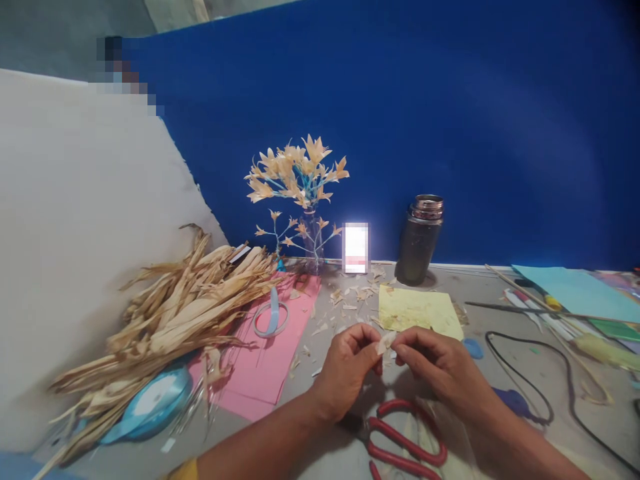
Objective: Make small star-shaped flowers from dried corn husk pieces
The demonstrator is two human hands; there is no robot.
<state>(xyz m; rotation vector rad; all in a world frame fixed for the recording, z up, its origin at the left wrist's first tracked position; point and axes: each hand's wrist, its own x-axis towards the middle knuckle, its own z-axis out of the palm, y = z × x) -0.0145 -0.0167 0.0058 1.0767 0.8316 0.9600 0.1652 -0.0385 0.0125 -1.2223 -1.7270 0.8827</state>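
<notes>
Between my two hands is a small pale piece of corn husk (385, 343). My left hand (350, 363) pinches it from the left between thumb and fingers. From the other side, my right hand (433, 363) has its thumb and fingertips closed at the husk's right edge. Red-handled scissors (407, 440) lie on the table just below my hands, partly hidden by my left wrist. Behind my fingers rests a yellow sheet of paper (420, 310) with small scraps on it.
Dried corn husks (185, 313) pile up at left over pink paper (270, 373), near a blue ribbon roll (155, 403) and a tape ring (271, 320). Husk flowers (295, 170) stand in a bottle at the back. A dark flask (420, 243) and a black cord (567, 373) are rightward.
</notes>
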